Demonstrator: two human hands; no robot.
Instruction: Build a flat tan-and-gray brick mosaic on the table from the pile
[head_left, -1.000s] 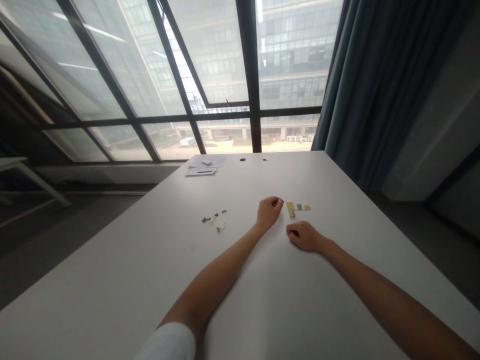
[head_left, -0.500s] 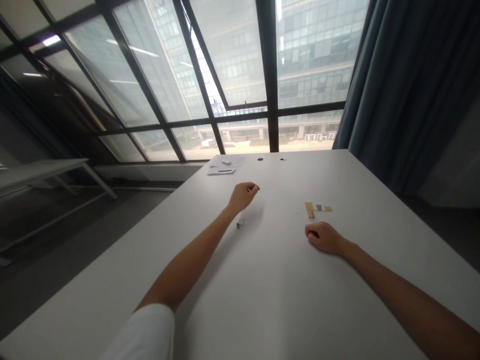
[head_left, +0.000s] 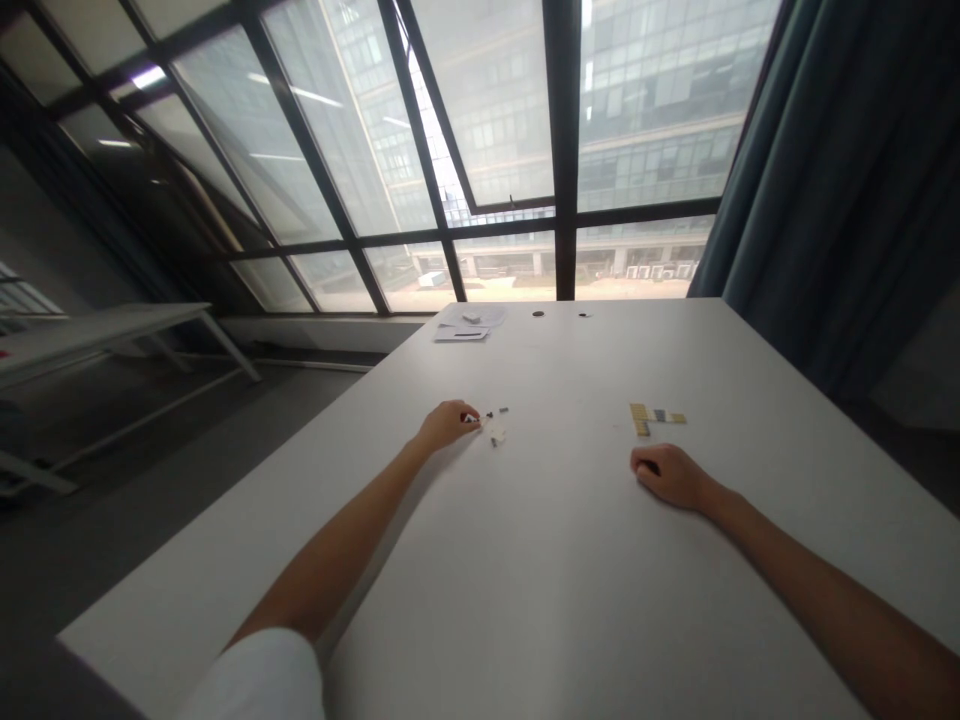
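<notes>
My left hand (head_left: pixel 448 425) is over the left-middle of the white table. Its thumb and fingers are curled together around something small and whitish, too small to name. Right beside the fingertips lie several small loose pieces: a dark one (head_left: pixel 503 409), a white one (head_left: pixel 498 432) and others partly hidden by the fingers. My right hand (head_left: pixel 670 475) rests on the table in a loose fist, with nothing visible in it. Just beyond it, apart from the knuckles, lies a flat L-shaped arrangement of yellow, white and grey-blue pieces (head_left: pixel 639 412).
Papers (head_left: pixel 461 333) with a small white item on top lie at the table's far left corner. A round dark disc (head_left: pixel 538 314) and a small dark item (head_left: pixel 583 315) sit near the far edge. A blue curtain (head_left: pixel 817 220) hangs at right; another table (head_left: pixel 112 325) stands left.
My left hand has come back and to the left, down to the small pieces it had been hiding. My right hand stays in its fist by the L-shape. The view has swung slightly left.
</notes>
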